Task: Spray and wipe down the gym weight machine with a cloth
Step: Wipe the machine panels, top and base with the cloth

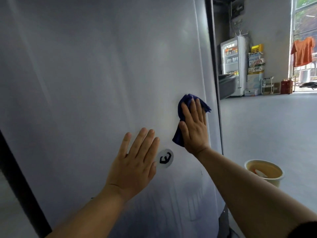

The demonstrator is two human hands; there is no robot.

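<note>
A broad white panel of the weight machine (96, 79) fills the left and middle of the head view. My right hand (194, 127) presses a crumpled blue cloth (184, 104) flat against the panel near its right edge, fingers straight. To its lower left my left hand (135, 162) lies flat on the bare panel with fingers spread. A round white logo sticker (165, 158) sits just right of that hand. Wet streaks (192, 200) show on the lower part of the panel. No spray bottle is in view.
A yellow bucket (265, 172) with liquid stands on the grey floor (265, 121) at the right. Farther back are a drinks fridge (232, 66), stacked boxes (255, 66) and an orange shirt (302, 50) hanging by the window. A dark frame bar (22, 182) crosses the lower left.
</note>
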